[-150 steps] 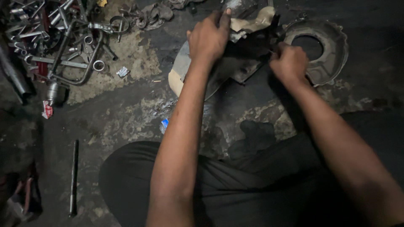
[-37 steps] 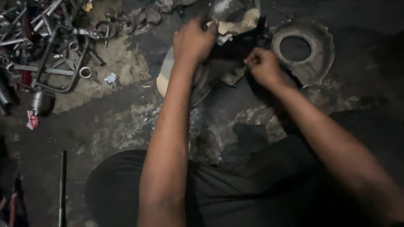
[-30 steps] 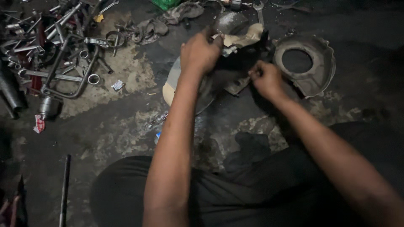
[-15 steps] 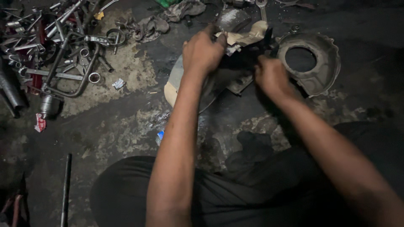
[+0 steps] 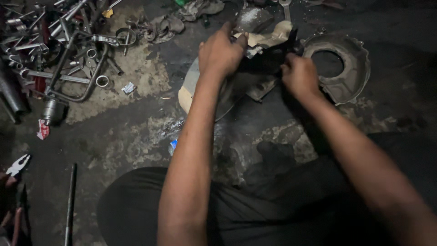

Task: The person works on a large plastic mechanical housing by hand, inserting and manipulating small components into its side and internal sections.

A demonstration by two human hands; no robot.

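Dark metal part remained gripped by both the left hand and right hand, raised slightly since before, beside the round housing.

Two hands, one round metal housing, one pair of pliers, one long rod

The floor is dark, stained concrete with pale worn patches. A round metal housing with a centre hole lies on it. Well left of the housing sits a heap of tools and rings. Rags lie between heap and housing. Far left of the housing, near the frame edge, lie pliers and a rod.
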